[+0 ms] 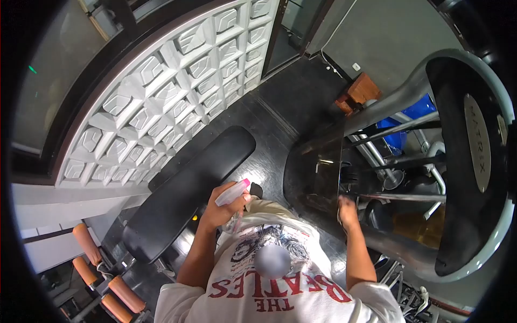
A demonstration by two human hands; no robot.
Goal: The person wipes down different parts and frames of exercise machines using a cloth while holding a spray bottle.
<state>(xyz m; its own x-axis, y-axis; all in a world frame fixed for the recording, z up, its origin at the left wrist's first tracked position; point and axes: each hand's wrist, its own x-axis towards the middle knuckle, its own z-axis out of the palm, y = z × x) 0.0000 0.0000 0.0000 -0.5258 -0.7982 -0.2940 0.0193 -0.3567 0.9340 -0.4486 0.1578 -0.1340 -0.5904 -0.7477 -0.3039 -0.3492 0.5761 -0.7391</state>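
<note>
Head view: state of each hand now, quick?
Left hand: closed around a pink-tipped spray bottle.
Right hand: at the Matrix machine; open or closed cannot be told.

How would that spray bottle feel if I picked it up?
Probably light for its size: the spray bottle looks plastic, and the left hand alone holds it, though I can't tell how full it is. It may tip if bumped while standing, since its head with the pink tip juts out sideways.

White patterned wall (180, 89), dark floor (301, 81)
</note>
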